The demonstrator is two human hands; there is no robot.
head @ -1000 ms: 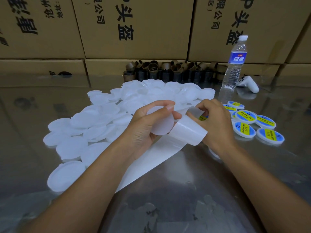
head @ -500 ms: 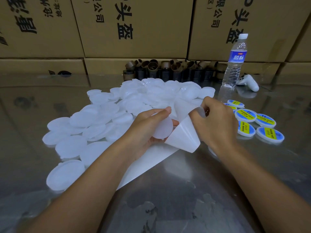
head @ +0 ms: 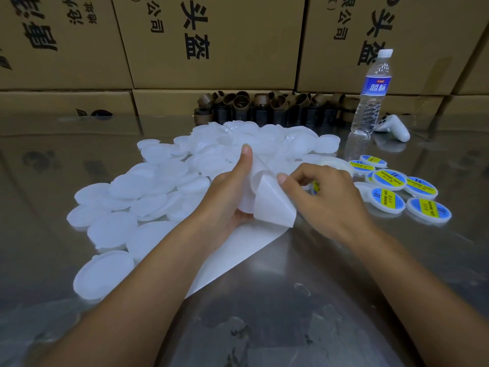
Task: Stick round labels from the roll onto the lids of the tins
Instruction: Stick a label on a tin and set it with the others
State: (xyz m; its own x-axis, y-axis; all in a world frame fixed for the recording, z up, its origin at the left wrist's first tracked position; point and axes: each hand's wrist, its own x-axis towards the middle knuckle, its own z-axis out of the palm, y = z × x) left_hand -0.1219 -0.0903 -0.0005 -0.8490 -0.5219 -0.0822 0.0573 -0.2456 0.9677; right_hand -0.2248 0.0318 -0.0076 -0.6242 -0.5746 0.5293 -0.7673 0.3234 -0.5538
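My left hand [head: 225, 197] grips a plain white lid [head: 244, 205] upright above the table, thumb pointing up along its rim. My right hand [head: 330, 197] is close beside it, curled round the label roll. Its thumb pinches the white backing strip [head: 272, 207], which curls over in front of the lid and trails down across the table. A yellow and blue label [head: 315, 187] peeks out under the right fingers. Most of the roll is hidden in that hand.
A heap of unlabelled white lids [head: 148, 186] covers the left and middle of the steel table [head: 291, 313]. Several labelled lids [head: 389, 178] lie at the right. Behind stand a water bottle [head: 370, 96], a white handheld device [head: 394, 127], brown cardboard cores [head: 264, 107] and cartons [head: 211, 41].
My left hand has turned the lid more upright and raised its thumb. My right hand has dropped slightly and drawn the backing strip further, so its curl hangs lower.
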